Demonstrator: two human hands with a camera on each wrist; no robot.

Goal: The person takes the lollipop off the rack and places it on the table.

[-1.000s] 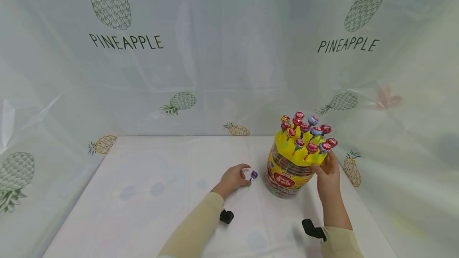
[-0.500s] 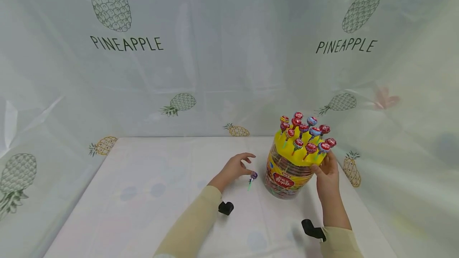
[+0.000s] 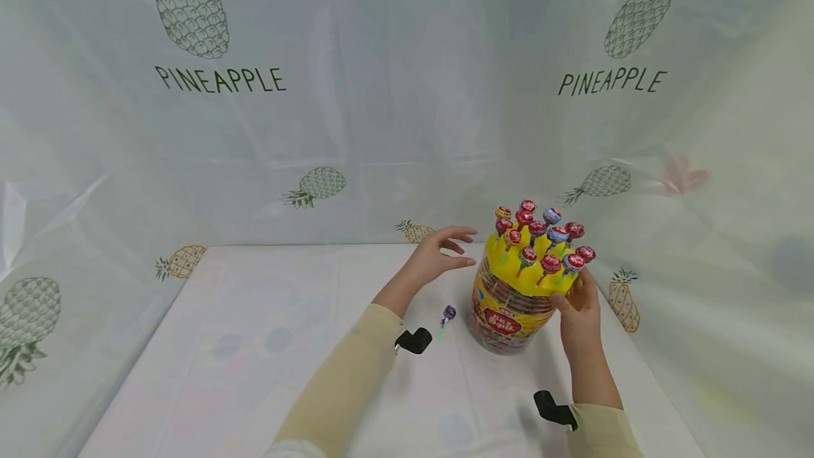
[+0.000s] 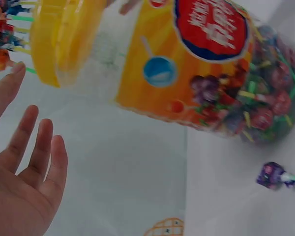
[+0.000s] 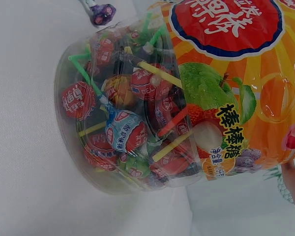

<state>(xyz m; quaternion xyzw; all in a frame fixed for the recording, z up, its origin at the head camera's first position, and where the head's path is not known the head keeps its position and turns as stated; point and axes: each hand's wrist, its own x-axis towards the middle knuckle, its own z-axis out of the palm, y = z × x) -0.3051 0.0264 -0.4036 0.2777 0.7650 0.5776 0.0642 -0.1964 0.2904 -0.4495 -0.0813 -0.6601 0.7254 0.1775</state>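
A clear plastic candy jar with an orange label stands on the table's right side. Several wrapped lollipops stick up from its yellow lid; more fill the jar's bottom. My right hand holds the jar by the lid's right side, thumb in front. My left hand is raised at the lid's left, its fingers spread and holding nothing. In the left wrist view, a fingertip is close to the inserted lollipops; contact cannot be told. A purple lollipop lies on the table left of the jar.
The white table extends far to the left. Behind it hangs a pale curtain with printed pineapples. Each wrist carries a black camera mount.
My left hand has let the purple lollipop lie and moved up, away from it and right to the jar's lid. The right hand keeps its hold on the jar.
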